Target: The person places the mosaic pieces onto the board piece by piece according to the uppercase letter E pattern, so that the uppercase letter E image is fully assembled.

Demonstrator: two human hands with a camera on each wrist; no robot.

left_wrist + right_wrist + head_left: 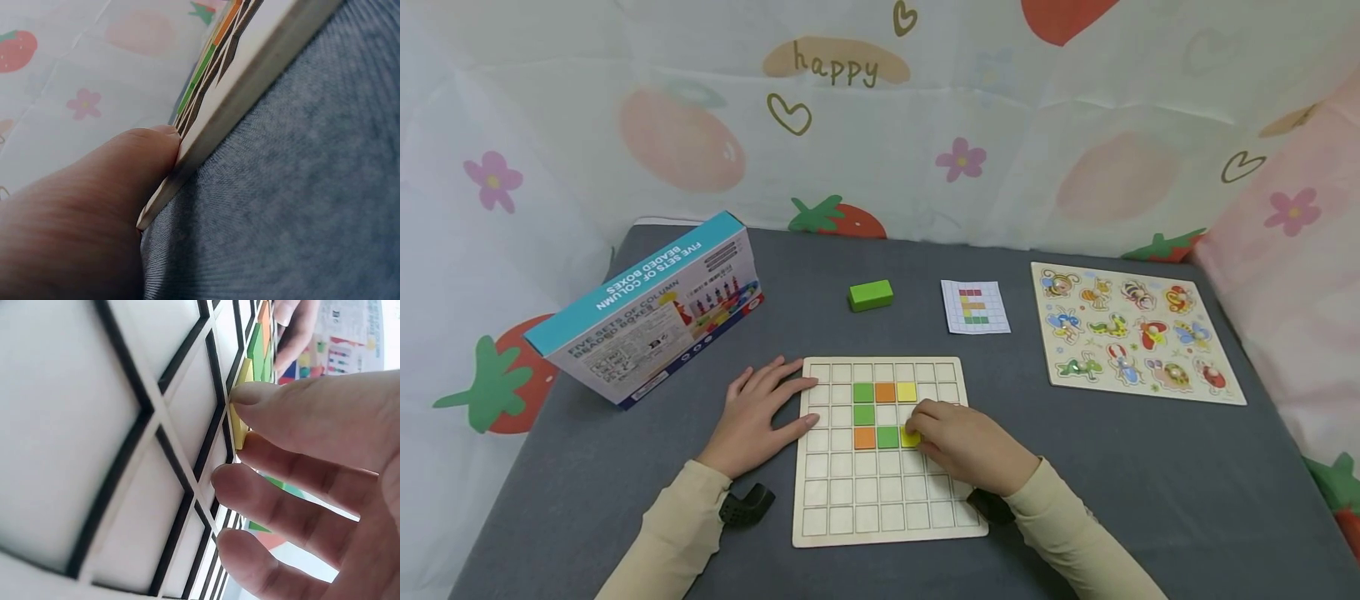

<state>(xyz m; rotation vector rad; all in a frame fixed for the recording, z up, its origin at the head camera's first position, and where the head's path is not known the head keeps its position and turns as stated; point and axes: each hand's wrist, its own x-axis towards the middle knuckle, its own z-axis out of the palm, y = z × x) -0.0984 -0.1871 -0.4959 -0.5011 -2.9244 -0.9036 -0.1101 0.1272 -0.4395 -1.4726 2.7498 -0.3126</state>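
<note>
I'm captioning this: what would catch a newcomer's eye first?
Probably the green, orange and yellow tiles on the pale grid board at front center, where the right hand pinches a yellow tile. Next come the turquoise-topped carton at left and the bug-picture board at right.

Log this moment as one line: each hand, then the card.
left hand: touches grid board's left edge | right hand: pinches yellow tile beside a green tile | pattern card: beyond board
</note>
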